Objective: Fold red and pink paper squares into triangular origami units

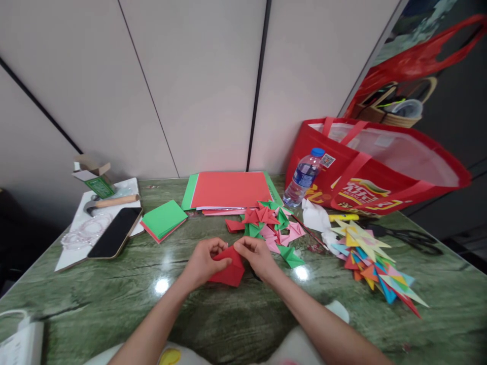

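Observation:
My left hand (203, 261) and my right hand (256, 256) meet over a folded red paper (230, 271) on the green marble table (114, 294). Both pinch its upper edge, fingers curled closed on it. Just beyond my hands lies a heap of folded red, green and pink paper pieces (272, 225). Part of the red paper is hidden under my fingers.
A stack of green and red square sheets (163, 219) and a black phone (116, 232) lie left. Large red and green sheets (230, 190) sit at the back. A water bottle (304, 177), red bag (376, 167), scissors (413, 237) and colourful folded triangles (376, 263) are on the right.

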Demonstrator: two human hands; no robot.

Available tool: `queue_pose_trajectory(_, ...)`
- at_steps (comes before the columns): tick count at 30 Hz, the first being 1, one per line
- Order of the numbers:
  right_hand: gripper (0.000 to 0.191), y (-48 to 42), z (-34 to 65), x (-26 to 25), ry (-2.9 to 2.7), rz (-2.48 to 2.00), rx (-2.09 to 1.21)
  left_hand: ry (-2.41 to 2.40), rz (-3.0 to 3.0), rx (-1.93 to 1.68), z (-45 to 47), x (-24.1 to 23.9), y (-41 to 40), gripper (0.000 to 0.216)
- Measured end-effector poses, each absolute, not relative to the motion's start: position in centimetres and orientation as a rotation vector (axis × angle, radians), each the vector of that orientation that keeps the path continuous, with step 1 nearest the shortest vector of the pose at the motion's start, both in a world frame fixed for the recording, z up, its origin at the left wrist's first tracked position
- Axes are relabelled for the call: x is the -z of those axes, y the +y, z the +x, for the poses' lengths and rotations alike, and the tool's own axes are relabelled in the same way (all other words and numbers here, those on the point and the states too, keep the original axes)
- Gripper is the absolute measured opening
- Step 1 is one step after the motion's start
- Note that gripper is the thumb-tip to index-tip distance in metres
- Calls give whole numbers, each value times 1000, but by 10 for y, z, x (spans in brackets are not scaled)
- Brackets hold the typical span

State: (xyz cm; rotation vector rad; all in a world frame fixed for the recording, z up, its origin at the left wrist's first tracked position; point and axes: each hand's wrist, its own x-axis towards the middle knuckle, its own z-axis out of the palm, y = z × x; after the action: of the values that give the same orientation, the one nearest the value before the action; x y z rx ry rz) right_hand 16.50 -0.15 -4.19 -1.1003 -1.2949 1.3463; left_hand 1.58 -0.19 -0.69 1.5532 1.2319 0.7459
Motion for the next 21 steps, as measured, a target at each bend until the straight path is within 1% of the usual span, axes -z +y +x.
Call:
queue_pose_trajectory(5, 25, -1, 165, 42, -1292, -1109, -1327, 1224, 1508, -747, 15, 6, -1, 14)
queue_pose_trajectory(11, 22, 0, 164, 43, -1278, -1068, -1376, 1219, 1434, -847, 13, 7, 0, 18)
queue_pose_trajectory(17, 21, 0, 164, 44, -1242, -1102, -1363, 1168, 1485, -744, 13, 4, 0, 19)
queue_pose_trajectory(21, 22, 0, 164, 44, -1267, -1091, -1374, 1187, 1492, -758, 11, 3, 1, 22)
